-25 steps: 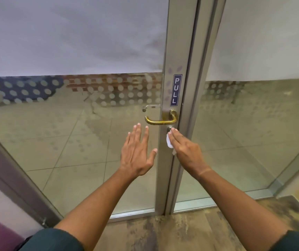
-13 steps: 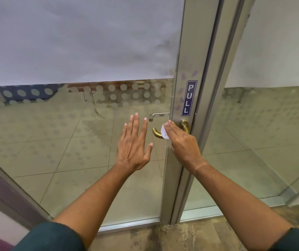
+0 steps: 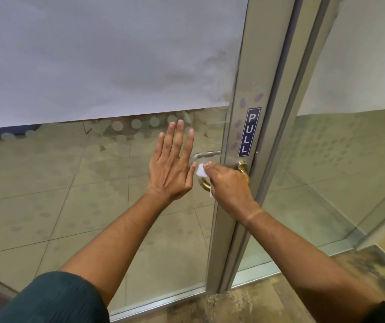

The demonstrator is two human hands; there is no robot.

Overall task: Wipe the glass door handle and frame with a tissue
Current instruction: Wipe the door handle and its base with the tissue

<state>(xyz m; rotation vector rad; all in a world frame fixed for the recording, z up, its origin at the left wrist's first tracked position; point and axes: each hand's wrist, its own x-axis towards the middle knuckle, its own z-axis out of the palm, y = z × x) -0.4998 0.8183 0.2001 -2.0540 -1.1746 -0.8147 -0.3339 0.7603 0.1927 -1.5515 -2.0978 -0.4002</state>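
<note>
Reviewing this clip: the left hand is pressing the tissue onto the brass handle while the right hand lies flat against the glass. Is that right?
Not quite: the hands are swapped. In the head view the right hand presses the tissue onto the brass handle, while the left hand is spread flat at the glass.

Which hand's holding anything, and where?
Right hand grips the tissue, bunched against the brass handle. Left hand holds nothing.

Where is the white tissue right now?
The tissue is in the right hand, pressed on the gold door handle, just below the PULL sign.
</note>
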